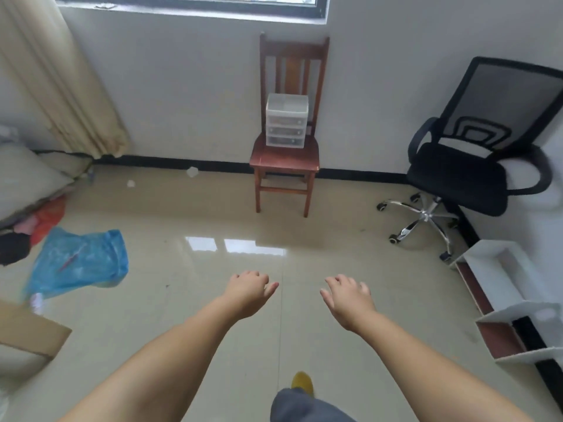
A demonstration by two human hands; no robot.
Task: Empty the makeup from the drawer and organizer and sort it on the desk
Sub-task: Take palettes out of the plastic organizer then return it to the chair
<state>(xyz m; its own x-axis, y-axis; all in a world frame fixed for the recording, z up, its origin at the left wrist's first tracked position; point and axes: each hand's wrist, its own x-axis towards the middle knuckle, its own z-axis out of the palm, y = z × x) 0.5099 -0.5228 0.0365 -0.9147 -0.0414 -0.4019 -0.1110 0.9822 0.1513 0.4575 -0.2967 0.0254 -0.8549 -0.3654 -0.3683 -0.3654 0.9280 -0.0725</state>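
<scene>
organizer [286, 120]: stands upright on the seat of the wooden chair [288, 153] at the far wall, long axis vertical, its three drawer fronts facing the near side; what the drawers hold is too small to tell
organizer vs hands: well apart, far beyond both hands, a little right of the left hand and left of the right hand, roughly on the line between them
left hand [248, 295]: stretched forward over the floor, palm down, fingers loosely curled, holding nothing
right hand [348, 300]: stretched forward beside it, palm down, fingers relaxed and slightly spread, holding nothing; the two hands are apart with bare floor showing between them
organizer make: boxy, white frame with translucent plastic drawers, flat recessed top
wooden chair: reddish-brown, glossy seat, slatted back, straight legs
floor [213, 315]: pale beige glossy tiles with window reflections
office chair [475, 159]: black mesh back, padded seat, chrome star base with castors, at far right
blue plastic bag [82, 260]: crumpled, thin, on the floor at left
curtain [58, 74]: beige pleated fabric, far left
white shelf [511, 300]: angular boards at right edge
</scene>
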